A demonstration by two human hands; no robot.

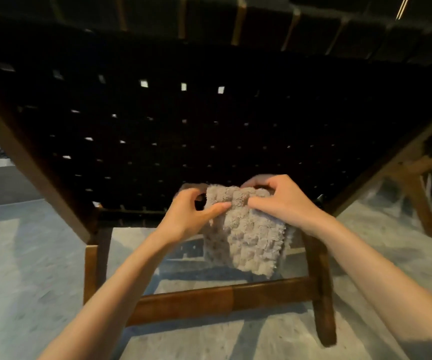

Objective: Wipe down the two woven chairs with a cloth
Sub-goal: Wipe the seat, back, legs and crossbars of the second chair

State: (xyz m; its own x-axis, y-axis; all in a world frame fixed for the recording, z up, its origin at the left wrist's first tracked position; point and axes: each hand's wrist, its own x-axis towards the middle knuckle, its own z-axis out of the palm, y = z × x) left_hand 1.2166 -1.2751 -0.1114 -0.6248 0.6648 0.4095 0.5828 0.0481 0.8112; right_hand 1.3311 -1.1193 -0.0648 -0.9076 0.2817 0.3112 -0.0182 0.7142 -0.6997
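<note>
Left hand: the left hand grips the upper left edge of the cloth; thumb laid out across the near face, fingers curled over the top behind it

Right hand: the right hand pinches the upper right edge of the same cloth; fingers bent and bunching the pile, knuckles raised

Cloth: grey-beige, thick and tufted in a quilted pattern; held up between both hands and hanging freely below them; it sits in front of the lower edge of the woven panel; whether it touches the webbing cannot be told

Woven chair: the woven chair fills most of the view; black straps crossed in a lattice with small gaps where light shows through; its wooden frame is dark brown, and a crossbar joins two legs below the cloth

Second chair: a second chair shows only in part at the right; wooden legs and a strip of dark webbing

Floor: the floor is pale grey and mottled, with shadows of the frame across it; a small dark object lies far left, too blurred to identify

Room: dimly lit
</note>
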